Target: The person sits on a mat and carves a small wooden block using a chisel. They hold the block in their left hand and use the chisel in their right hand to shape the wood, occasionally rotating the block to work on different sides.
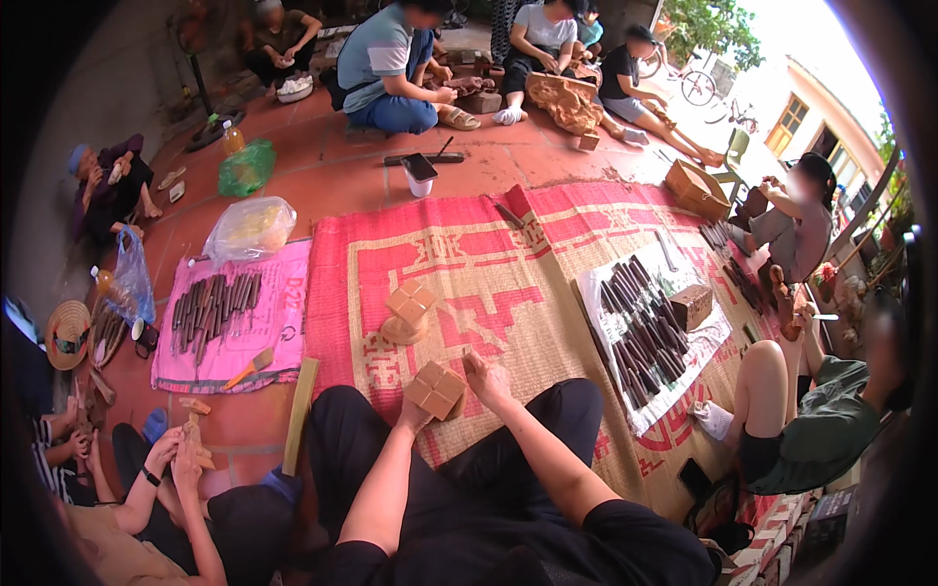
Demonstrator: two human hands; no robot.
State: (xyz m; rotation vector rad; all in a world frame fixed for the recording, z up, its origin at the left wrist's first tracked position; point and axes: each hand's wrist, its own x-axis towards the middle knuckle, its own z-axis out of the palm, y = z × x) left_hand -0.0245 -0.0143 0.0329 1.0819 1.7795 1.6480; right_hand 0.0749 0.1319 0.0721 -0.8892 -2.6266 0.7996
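My left hand (412,418) grips a light-brown wooden block (436,389) from below and its near side, over my lap. Crossing grooves divide the top of this block into squares. Just right of it, my right hand (488,379) is closed, and whatever its fingers may hold is too small to make out. Beyond my hands, a second grooved block (411,301) sits by a round wooden piece (402,331) on the red and tan woven mat (469,220).
Carving tools (217,305) lie on a pink sack (283,342) with a brush (250,370) at left. More tools (645,332) and a wooden block (692,307) rest on a white sheet (640,418) at right. Several people sit around the mat. A white cup (419,176) stands beyond it.
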